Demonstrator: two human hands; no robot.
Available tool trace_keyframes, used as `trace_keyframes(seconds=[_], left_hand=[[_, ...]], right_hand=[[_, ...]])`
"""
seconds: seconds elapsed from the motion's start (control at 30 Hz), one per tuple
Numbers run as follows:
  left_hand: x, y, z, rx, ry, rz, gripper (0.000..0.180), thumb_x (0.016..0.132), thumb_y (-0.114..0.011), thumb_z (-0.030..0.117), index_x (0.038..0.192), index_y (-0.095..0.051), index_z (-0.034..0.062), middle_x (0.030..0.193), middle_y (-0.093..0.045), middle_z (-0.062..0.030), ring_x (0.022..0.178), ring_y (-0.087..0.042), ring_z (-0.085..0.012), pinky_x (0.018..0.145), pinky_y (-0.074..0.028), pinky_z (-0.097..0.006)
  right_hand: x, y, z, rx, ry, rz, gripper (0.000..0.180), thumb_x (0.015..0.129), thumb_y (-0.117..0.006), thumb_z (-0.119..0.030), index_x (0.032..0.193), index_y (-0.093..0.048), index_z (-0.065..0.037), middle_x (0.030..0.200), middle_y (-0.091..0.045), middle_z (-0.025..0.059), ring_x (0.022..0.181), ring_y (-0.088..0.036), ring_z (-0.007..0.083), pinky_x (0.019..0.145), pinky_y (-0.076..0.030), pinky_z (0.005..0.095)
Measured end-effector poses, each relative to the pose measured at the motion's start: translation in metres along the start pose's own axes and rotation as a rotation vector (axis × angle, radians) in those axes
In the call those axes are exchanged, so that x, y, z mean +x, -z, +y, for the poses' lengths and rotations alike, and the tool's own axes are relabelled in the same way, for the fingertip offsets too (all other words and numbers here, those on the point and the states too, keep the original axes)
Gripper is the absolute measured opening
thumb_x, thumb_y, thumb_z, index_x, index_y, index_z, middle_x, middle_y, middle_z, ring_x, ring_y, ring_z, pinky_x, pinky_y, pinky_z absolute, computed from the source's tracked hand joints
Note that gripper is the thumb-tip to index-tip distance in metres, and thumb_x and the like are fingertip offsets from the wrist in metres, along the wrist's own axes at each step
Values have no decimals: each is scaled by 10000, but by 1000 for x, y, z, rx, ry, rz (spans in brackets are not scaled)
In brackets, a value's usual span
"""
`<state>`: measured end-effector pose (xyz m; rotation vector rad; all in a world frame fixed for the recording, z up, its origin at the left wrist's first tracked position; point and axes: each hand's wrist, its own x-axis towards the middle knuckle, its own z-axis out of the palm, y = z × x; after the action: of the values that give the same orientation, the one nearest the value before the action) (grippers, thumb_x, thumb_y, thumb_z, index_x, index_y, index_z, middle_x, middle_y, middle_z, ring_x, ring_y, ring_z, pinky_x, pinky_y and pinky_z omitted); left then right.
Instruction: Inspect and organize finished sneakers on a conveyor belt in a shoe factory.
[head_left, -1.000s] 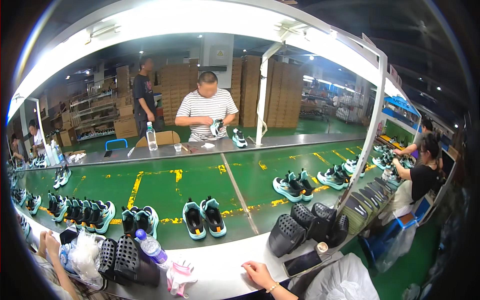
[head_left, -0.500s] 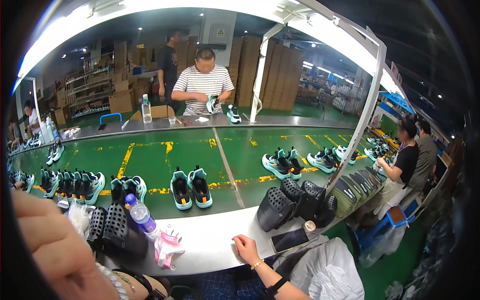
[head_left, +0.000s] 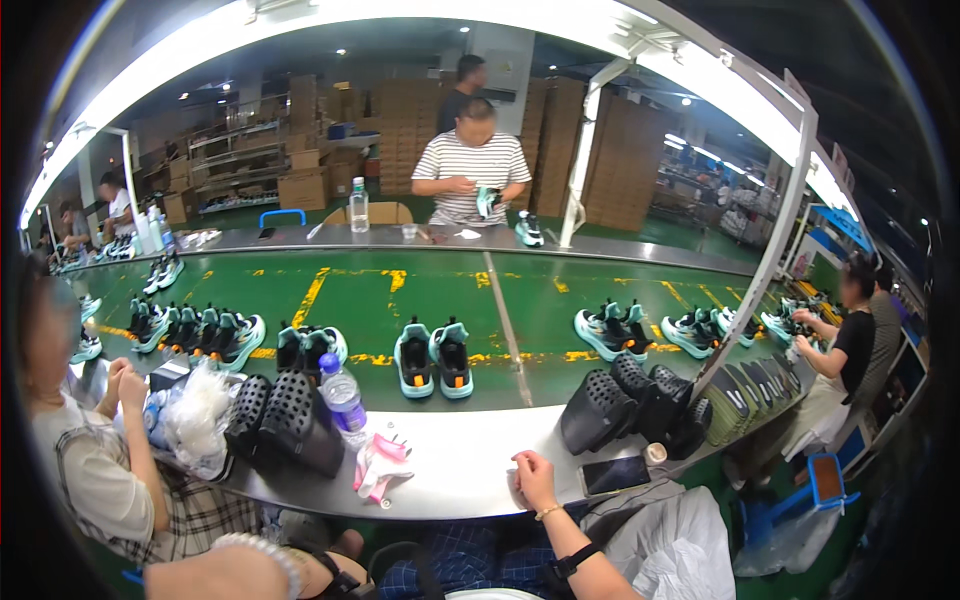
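My right hand (head_left: 535,478) rests at the near edge of the metal bench (head_left: 480,450), its fingers curled in loosely with nothing seen in them. A black phone (head_left: 615,475) lies just right of it. To its left sit a crumpled pink-and-white glove (head_left: 382,468) and a purple-capped water bottle (head_left: 343,400). My left hand (head_left: 195,578) shows only in part at the lower edge, beside its beaded bracelet; its fingers are out of sight. Straight ahead, a pair of black-and-turquoise sneakers (head_left: 433,362) stands on the green conveyor belt (head_left: 400,305), toes toward me.
Black perforated shoe-shaped forms (head_left: 300,425) stand left, with more forms (head_left: 600,405) right. Further sneakers (head_left: 610,330) line the belt. A co-worker (head_left: 110,440) sits close at left; another person (head_left: 475,165) across the belt handles a sneaker. A white frame post (head_left: 750,270) rises at right.
My left hand has dropped from close in front of the view to the lower edge, uncovering the co-worker at left. The view has turned left. My right hand stays at the bench edge.
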<state>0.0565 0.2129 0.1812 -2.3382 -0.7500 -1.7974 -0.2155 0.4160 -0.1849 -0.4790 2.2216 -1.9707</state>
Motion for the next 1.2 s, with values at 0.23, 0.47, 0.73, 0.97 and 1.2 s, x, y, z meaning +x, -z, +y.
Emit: trace_keyframes(seconds=[0.23, 0.47, 0.73, 0.97, 1.2], left_hand=[[-152, -9, -42, 489, 1364, 920, 331, 986, -481, 178, 847, -657, -65, 906, -698, -117, 875, -647, -181, 810, -495, -286], [-284, -50, -91, 630, 1831, 882, 327, 977, -477, 221, 1006, -675, -36, 896, -709, -115, 840, -657, -172, 793, -505, -283], [-310, -51, -158, 1646, 1427, 423, 148, 838, -647, 129, 958, -654, 44, 1004, -628, -127, 937, -618, -310, 807, -515, -376], [-306, -17, -183, 1612, 1427, 419, 219, 913, -544, 99, 1063, -619, -41, 1124, -607, -235, 1011, -592, -402, 870, -488, -429], [-344, 45, -237, 1605, 1545, 328, 333, 959, -463, 186, 1213, -552, -12, 1158, -578, -276, 1015, -575, -431, 852, -475, -471]], right_hand=[[6, 9, -1, 12, -2, 10, 217, 926, -550, -152, 845, -664, 15, 493, -515, 10, 401, -457, 73, 383, -337, 250], [13, 6, 1, 68, 31, -27, 227, 946, -519, -161, 849, -650, -3, 489, -476, -9, 385, -400, 56, 366, -297, 231], [14, 11, 9, -3, 60, 46, 205, 947, -560, -189, 886, -662, -22, 495, -512, -10, 412, -448, 56, 399, -350, 243], [7, 21, 10, -74, 9, -19, 223, 918, -595, -243, 944, -683, -40, 535, -567, 41, 490, -533, 99, 496, -427, 280], [-1, 28, -24, -223, 105, 145, 304, 923, -479, -190, 1031, -662, 28, 791, -676, 197, 722, -643, 225, 693, -504, 355]])
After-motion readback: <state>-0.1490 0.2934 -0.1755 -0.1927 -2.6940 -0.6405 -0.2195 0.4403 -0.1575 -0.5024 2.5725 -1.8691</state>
